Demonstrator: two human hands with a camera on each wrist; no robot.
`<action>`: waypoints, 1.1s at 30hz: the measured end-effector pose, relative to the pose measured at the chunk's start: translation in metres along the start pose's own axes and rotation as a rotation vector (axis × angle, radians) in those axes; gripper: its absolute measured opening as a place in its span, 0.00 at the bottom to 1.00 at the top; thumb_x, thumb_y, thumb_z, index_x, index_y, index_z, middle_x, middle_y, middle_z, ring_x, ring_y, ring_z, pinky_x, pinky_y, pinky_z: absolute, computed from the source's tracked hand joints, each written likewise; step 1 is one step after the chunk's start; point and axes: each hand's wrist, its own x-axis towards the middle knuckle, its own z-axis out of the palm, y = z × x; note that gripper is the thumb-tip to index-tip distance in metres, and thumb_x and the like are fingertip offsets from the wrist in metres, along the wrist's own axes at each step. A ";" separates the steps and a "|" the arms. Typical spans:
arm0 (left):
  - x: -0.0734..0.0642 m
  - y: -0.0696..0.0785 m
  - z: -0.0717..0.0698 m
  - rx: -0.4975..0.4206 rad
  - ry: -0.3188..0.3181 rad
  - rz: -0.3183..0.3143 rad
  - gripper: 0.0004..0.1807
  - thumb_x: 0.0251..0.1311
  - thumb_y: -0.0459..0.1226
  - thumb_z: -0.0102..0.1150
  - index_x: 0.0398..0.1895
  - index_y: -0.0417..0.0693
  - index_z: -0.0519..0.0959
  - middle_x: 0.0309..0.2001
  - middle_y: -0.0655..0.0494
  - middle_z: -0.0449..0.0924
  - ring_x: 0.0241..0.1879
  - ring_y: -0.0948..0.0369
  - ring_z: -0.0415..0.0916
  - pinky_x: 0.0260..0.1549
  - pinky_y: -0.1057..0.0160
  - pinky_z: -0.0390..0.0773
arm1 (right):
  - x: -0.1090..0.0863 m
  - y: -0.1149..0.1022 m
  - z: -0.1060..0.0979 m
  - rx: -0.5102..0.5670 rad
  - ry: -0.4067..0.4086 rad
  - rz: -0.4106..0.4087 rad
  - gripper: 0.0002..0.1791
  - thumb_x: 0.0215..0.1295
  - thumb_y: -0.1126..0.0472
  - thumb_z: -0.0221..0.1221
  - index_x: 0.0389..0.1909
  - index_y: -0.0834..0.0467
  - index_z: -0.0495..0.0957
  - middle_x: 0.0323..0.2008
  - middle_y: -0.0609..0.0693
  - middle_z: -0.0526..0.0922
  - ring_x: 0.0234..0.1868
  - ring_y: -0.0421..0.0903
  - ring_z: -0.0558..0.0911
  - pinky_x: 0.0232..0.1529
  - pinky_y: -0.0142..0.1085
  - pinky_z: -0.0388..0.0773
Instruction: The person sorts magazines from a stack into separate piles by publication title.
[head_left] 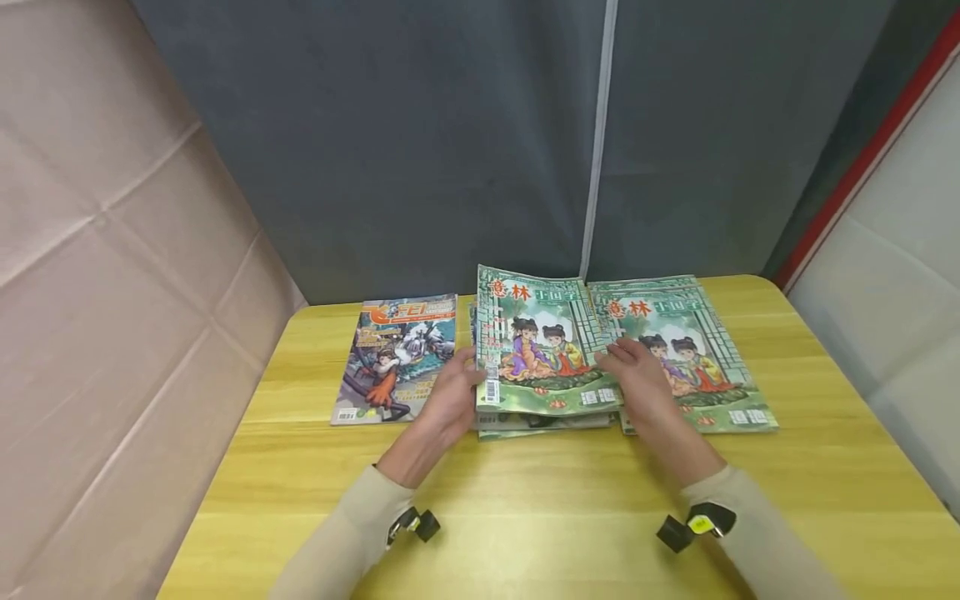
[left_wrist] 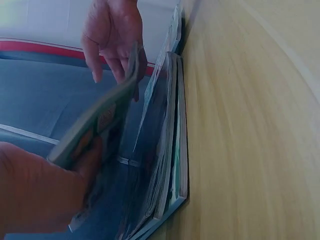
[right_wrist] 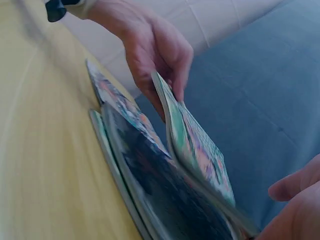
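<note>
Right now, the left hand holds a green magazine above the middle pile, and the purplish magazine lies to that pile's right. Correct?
Not quite: the purplish magazine lies left of the middle pile, as the head view shows. The left hand does hold a green magazine above that pile.

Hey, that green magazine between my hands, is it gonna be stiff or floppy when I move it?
The green magazine will probably flex rather than stay stiff, since its top edge bows in the head view. It's likely fairly light, looking thin edge-on in the wrist views. Being flat and rectangular, it seems unlikely to roll.
</note>
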 end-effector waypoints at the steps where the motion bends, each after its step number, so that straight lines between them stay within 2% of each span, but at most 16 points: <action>1: 0.000 0.000 0.000 -0.014 -0.004 0.008 0.37 0.73 0.25 0.44 0.83 0.42 0.49 0.80 0.39 0.56 0.76 0.46 0.62 0.79 0.51 0.66 | 0.000 -0.001 -0.004 0.020 -0.002 0.002 0.46 0.81 0.56 0.54 0.86 0.61 0.36 0.87 0.59 0.45 0.87 0.60 0.45 0.88 0.54 0.43; 3: 0.001 0.000 0.002 -0.021 -0.020 0.023 0.38 0.71 0.24 0.46 0.83 0.41 0.50 0.78 0.41 0.57 0.66 0.57 0.69 0.70 0.63 0.72 | 0.001 -0.003 -0.012 0.058 -0.006 0.003 0.45 0.81 0.57 0.53 0.86 0.62 0.37 0.87 0.60 0.42 0.88 0.59 0.42 0.88 0.52 0.40; 5: 0.001 0.000 0.004 -0.029 -0.046 0.033 0.37 0.69 0.23 0.48 0.80 0.41 0.53 0.72 0.46 0.63 0.51 0.66 0.70 0.55 0.74 0.75 | 0.002 -0.004 -0.017 0.079 -0.011 0.019 0.43 0.82 0.57 0.53 0.86 0.63 0.40 0.87 0.59 0.39 0.88 0.59 0.38 0.88 0.51 0.37; 7: 0.001 0.000 0.006 -0.035 -0.079 0.040 0.35 0.66 0.22 0.50 0.76 0.42 0.58 0.59 0.53 0.69 0.35 0.71 0.65 0.35 0.78 0.69 | 0.002 -0.006 -0.021 0.083 -0.010 0.036 0.42 0.82 0.55 0.53 0.85 0.64 0.42 0.87 0.59 0.35 0.87 0.59 0.35 0.88 0.52 0.34; 9: 0.002 -0.001 0.009 -0.040 -0.120 0.041 0.32 0.63 0.21 0.52 0.69 0.45 0.61 0.47 0.58 0.69 0.28 0.71 0.63 0.27 0.77 0.67 | 0.001 -0.007 -0.025 0.058 -0.003 0.058 0.42 0.82 0.54 0.53 0.85 0.63 0.44 0.87 0.58 0.34 0.87 0.59 0.36 0.88 0.54 0.34; 11: 0.003 -0.001 0.012 -0.030 -0.167 0.037 0.29 0.61 0.20 0.53 0.64 0.47 0.63 0.42 0.60 0.70 0.28 0.69 0.65 0.28 0.75 0.70 | -0.001 -0.007 -0.029 0.024 0.008 0.072 0.41 0.82 0.53 0.52 0.86 0.61 0.44 0.87 0.59 0.35 0.87 0.61 0.39 0.87 0.57 0.41; 13: 0.004 -0.002 0.016 0.003 -0.214 0.031 0.28 0.60 0.20 0.53 0.61 0.50 0.63 0.44 0.58 0.74 0.31 0.67 0.69 0.31 0.73 0.73 | -0.002 -0.007 -0.036 -0.006 0.017 0.073 0.40 0.83 0.54 0.51 0.86 0.59 0.44 0.87 0.60 0.35 0.86 0.62 0.43 0.83 0.54 0.55; 16: 0.007 -0.003 0.023 0.100 -0.287 0.036 0.28 0.61 0.22 0.54 0.61 0.50 0.63 0.50 0.54 0.76 0.33 0.64 0.70 0.34 0.70 0.74 | -0.002 -0.004 -0.049 -0.035 0.034 0.051 0.37 0.83 0.56 0.49 0.85 0.57 0.47 0.87 0.60 0.35 0.86 0.62 0.44 0.65 0.41 0.70; 17: 0.008 -0.004 0.025 0.139 -0.306 0.038 0.28 0.62 0.22 0.55 0.62 0.50 0.62 0.50 0.54 0.75 0.33 0.63 0.69 0.33 0.70 0.73 | -0.002 -0.004 -0.053 -0.049 0.045 0.038 0.36 0.83 0.57 0.49 0.85 0.57 0.49 0.87 0.60 0.36 0.86 0.62 0.44 0.59 0.37 0.70; 20: 0.009 -0.005 0.035 0.276 -0.340 0.052 0.28 0.63 0.27 0.59 0.62 0.49 0.60 0.54 0.51 0.71 0.34 0.63 0.68 0.34 0.69 0.73 | -0.003 -0.001 -0.065 -0.112 0.074 -0.009 0.34 0.82 0.57 0.49 0.83 0.59 0.51 0.87 0.61 0.39 0.86 0.63 0.48 0.54 0.33 0.70; 22: 0.009 -0.007 0.042 0.350 -0.350 0.049 0.30 0.64 0.30 0.62 0.63 0.49 0.58 0.61 0.45 0.70 0.41 0.60 0.73 0.39 0.64 0.78 | -0.004 0.000 -0.071 -0.168 0.103 -0.042 0.33 0.83 0.57 0.49 0.83 0.60 0.53 0.86 0.64 0.44 0.83 0.65 0.53 0.56 0.37 0.71; 23: 0.009 -0.008 0.046 0.377 -0.356 0.045 0.30 0.65 0.31 0.62 0.64 0.49 0.57 0.64 0.42 0.68 0.44 0.57 0.75 0.42 0.60 0.80 | -0.005 0.001 -0.074 -0.196 0.118 -0.052 0.33 0.83 0.57 0.49 0.82 0.60 0.53 0.85 0.65 0.46 0.82 0.66 0.55 0.60 0.41 0.72; 26: 0.010 -0.011 0.059 0.451 -0.352 0.033 0.32 0.66 0.33 0.64 0.66 0.49 0.57 0.77 0.34 0.58 0.61 0.48 0.78 0.57 0.52 0.83 | -0.009 0.003 -0.080 -0.256 0.159 -0.074 0.33 0.83 0.57 0.48 0.82 0.61 0.52 0.83 0.69 0.52 0.79 0.68 0.59 0.69 0.54 0.72; 29: 0.011 -0.015 0.072 0.530 -0.352 0.039 0.31 0.67 0.34 0.64 0.67 0.48 0.57 0.78 0.31 0.59 0.70 0.42 0.75 0.64 0.47 0.81 | -0.012 0.006 -0.087 -0.312 0.197 -0.080 0.33 0.83 0.57 0.47 0.83 0.61 0.53 0.79 0.71 0.60 0.70 0.62 0.72 0.64 0.47 0.79; 30: 0.012 -0.016 0.076 0.586 -0.340 0.048 0.32 0.68 0.37 0.65 0.68 0.48 0.58 0.78 0.31 0.62 0.71 0.43 0.74 0.72 0.47 0.76 | -0.013 0.007 -0.089 -0.329 0.208 -0.078 0.33 0.83 0.57 0.47 0.83 0.61 0.53 0.78 0.72 0.61 0.68 0.60 0.74 0.60 0.43 0.79; 33: 0.014 -0.022 0.087 0.653 -0.349 0.064 0.33 0.69 0.39 0.66 0.69 0.47 0.59 0.73 0.31 0.71 0.71 0.43 0.76 0.72 0.48 0.76 | -0.013 0.011 -0.098 -0.385 0.240 -0.083 0.32 0.83 0.57 0.46 0.82 0.61 0.54 0.75 0.71 0.67 0.58 0.52 0.78 0.46 0.29 0.78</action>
